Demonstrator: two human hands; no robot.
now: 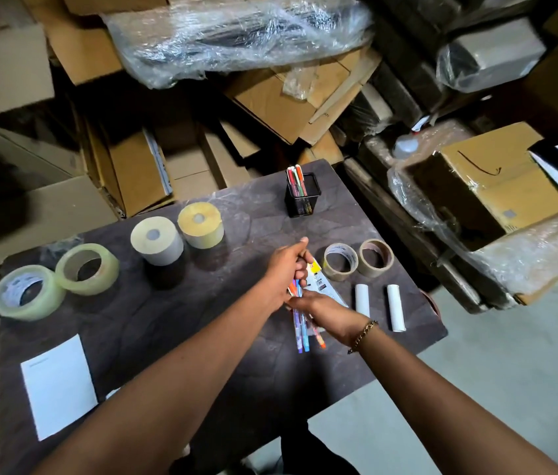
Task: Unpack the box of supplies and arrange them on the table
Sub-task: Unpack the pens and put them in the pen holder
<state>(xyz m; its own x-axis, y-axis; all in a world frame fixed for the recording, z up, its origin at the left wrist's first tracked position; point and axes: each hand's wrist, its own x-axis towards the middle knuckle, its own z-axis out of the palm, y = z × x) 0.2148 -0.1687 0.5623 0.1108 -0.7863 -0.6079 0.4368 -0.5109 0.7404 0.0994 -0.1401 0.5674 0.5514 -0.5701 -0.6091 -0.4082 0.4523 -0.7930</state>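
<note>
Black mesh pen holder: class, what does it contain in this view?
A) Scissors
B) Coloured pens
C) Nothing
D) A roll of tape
B: several coloured pens stand upright inside the black mesh pen holder, which sits at the far side of the table.

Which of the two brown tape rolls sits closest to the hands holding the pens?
The left brown tape roll, white print inside its core, just beside the left hand gripping the pens. The other roll lies farther right.
</note>
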